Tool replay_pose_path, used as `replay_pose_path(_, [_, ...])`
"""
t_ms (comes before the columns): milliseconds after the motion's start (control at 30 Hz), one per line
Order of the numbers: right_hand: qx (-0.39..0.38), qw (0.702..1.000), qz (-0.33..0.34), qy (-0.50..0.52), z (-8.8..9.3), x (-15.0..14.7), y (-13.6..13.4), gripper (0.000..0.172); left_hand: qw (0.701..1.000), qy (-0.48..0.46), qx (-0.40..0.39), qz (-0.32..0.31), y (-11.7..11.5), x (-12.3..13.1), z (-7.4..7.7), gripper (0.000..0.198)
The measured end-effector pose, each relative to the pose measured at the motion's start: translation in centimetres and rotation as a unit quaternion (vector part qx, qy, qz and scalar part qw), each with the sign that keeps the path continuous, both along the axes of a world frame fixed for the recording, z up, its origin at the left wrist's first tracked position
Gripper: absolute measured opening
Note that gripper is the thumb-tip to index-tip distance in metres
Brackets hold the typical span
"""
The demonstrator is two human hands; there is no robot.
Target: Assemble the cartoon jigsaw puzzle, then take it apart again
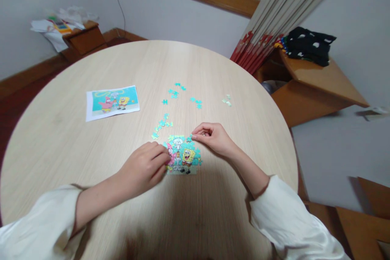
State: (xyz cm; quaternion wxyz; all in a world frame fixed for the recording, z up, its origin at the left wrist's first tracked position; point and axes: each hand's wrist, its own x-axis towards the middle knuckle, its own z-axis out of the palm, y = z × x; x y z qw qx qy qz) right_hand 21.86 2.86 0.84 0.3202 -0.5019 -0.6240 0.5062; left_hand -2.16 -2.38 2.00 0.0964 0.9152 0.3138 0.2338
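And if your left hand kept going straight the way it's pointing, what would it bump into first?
Probably the pink character on the joined puzzle, right by the left hand. It might touch it or slide just above; the height is hard to tell.

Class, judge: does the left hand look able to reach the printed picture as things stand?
Probably yes: the left hand is at the left edge of the puzzle, and nothing visible blocks its way to the printed picture farther out.

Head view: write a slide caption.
Left hand and right hand at an unfinished, multicoloured cartoon jigsaw on a round, pale, wood-grained table.
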Motion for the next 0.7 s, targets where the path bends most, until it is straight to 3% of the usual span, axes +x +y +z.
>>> replay_pose_path(200, [-0.006,1.000,0.001,-0.002,0.3,-0.1,-0.2,0.019,0.997,-0.007,-0.007,0.079,1.4,-1.2,-0.1,0.025])
replay_pose_path(700, [0.074,0.996,0.005,-0.040,-0.3,-0.7,-0.3,0.014,0.993,-0.010,-0.030,0.113,2.1,-1.2,-0.2,0.027])
